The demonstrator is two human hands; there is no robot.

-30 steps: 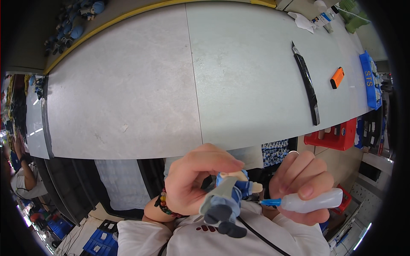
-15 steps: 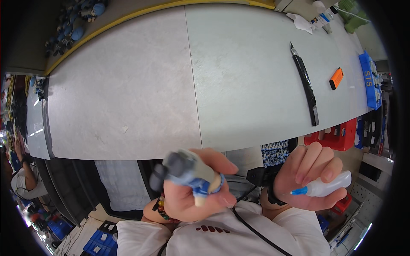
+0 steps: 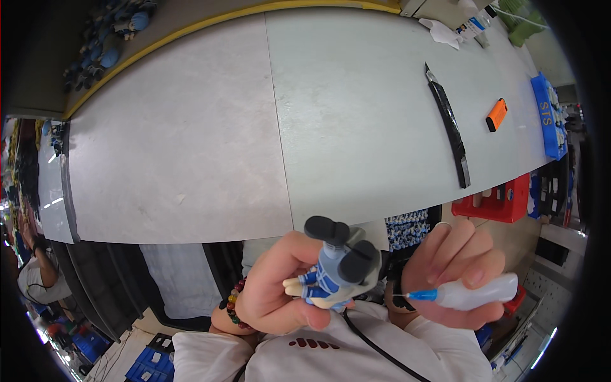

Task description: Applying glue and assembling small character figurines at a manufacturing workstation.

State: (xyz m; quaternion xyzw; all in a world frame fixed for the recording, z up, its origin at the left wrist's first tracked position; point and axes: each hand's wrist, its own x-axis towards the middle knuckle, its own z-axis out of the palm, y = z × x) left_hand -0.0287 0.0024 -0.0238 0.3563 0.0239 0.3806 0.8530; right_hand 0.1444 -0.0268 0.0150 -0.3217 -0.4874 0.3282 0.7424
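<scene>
In front of my chest, my left hand (image 3: 270, 283) is closed around a small toy figurine (image 3: 328, 277) in blue and white clothes. The figurine is upside down, its black shoes pointing up and its head end hidden low by my fingers. To the right, my right hand (image 3: 455, 254) grips a white squeeze bottle (image 3: 477, 293). The bottle lies nearly level, its blue nozzle (image 3: 422, 295) with a thin needle pointing left at the figurine. A gap separates the needle from the figurine.
On the table (image 3: 191, 127) lie a black craft knife (image 3: 450, 121) and an orange-and-black case (image 3: 497, 115). Beyond are crumpled tissue (image 3: 442, 33) and a clear bottle (image 3: 474, 28). A blue tray (image 3: 545, 114) is at right, a red plastic piece (image 3: 496, 202) below; figurines (image 3: 105, 48) sit far left.
My left hand has turned the figurine so its shoes point up, and moved it right. The bottle has shifted slightly left, closer to the figurine.
</scene>
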